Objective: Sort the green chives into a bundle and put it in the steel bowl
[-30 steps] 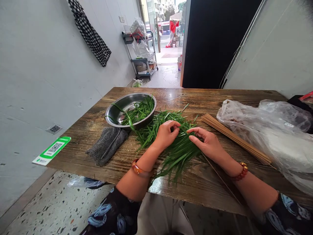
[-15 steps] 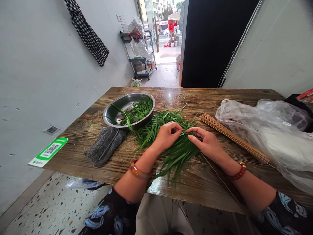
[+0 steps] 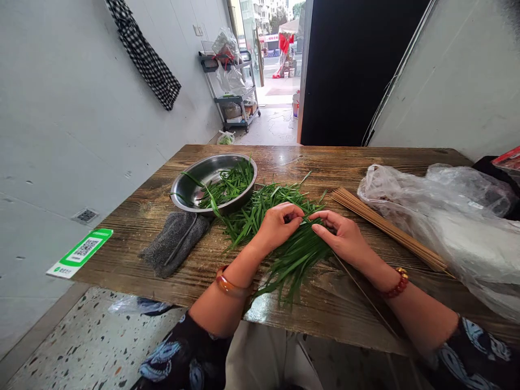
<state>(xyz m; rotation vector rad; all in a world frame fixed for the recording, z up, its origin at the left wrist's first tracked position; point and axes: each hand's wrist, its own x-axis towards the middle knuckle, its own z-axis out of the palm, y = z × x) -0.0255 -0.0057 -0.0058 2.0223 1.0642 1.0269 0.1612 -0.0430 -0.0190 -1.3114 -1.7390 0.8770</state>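
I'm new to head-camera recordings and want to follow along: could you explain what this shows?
There is no machine here. The person's own bare hands do the work, and every picture comes from one camera worn on the head, looking forward and down.

On the wooden table lie a heap of green leaves, a metal bowl with more leaves inside, a dark grey mesh, a bundle of thin sticks and clear plastic.

The left hand brings thumb and finger together at the leaves; what they pinch is too small to tell. The right hand is close beside it, and a single stick runs out beneath, apparently held.
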